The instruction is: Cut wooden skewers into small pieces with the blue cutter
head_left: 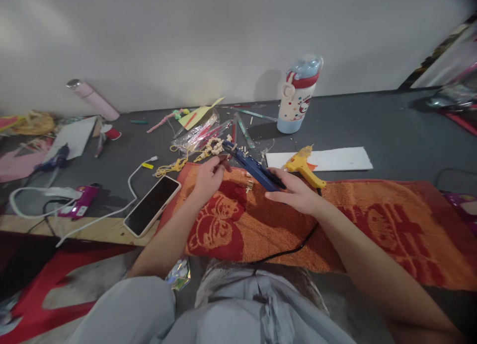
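The right hand [298,192] clamps its fingers on a blue object [253,168] above the orange towel [286,230] — left hand [209,177] near its far end, grip unclear.

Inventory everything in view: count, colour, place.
Towel: 1, orange, front
Bottle: 1, multicoloured, back right
Flask: 1, pink, back left
Smartphone: 1, black-screened, left of towel
Cable: 1, white, left
Glue gun: 1, yellow, right
Flat strip: 1, white, behind towel
Sticks: several, pale, centre
Table: 1, dark grey, beneath
Other clutter: uncountable, mixed, mostly left
Slim object: 1, dark blue, centre
Left grip: 1, bare, near object
Right grip: 1, bare, holding object
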Action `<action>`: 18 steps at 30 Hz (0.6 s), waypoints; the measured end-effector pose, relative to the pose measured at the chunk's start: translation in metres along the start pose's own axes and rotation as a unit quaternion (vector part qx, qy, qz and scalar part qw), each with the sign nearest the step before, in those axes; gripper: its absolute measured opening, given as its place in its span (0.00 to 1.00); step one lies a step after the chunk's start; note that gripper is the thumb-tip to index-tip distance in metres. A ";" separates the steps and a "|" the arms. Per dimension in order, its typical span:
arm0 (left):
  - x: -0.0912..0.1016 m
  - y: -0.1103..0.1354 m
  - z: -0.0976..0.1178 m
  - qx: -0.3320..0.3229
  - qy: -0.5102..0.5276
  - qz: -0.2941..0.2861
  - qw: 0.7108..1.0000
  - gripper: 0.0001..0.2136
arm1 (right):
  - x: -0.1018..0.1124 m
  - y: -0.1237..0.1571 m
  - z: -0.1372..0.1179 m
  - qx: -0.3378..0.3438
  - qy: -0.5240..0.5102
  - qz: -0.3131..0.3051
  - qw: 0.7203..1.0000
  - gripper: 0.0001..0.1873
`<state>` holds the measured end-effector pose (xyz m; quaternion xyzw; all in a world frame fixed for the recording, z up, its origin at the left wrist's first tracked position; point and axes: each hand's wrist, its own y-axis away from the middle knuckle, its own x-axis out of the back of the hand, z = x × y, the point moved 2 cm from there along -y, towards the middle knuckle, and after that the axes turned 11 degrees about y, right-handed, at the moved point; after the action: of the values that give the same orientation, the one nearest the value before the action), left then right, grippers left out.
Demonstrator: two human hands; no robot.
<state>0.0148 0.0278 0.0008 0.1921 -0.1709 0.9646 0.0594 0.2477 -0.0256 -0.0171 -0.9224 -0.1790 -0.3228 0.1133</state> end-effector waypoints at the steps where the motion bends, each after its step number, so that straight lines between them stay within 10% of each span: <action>1: 0.000 0.000 0.000 0.002 0.002 -0.003 1.000 0.12 | 0.000 0.000 0.000 -0.001 -0.001 0.002 1.000 0.34; 18: -0.002 0.002 -0.005 -0.025 0.007 -0.078 0.997 0.13 | 0.002 0.001 -0.001 0.004 0.002 0.005 1.000 0.37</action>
<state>0.0144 0.0278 -0.0044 0.1962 -0.1795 0.9537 0.1401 0.2487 -0.0261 -0.0152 -0.9222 -0.1758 -0.3234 0.1188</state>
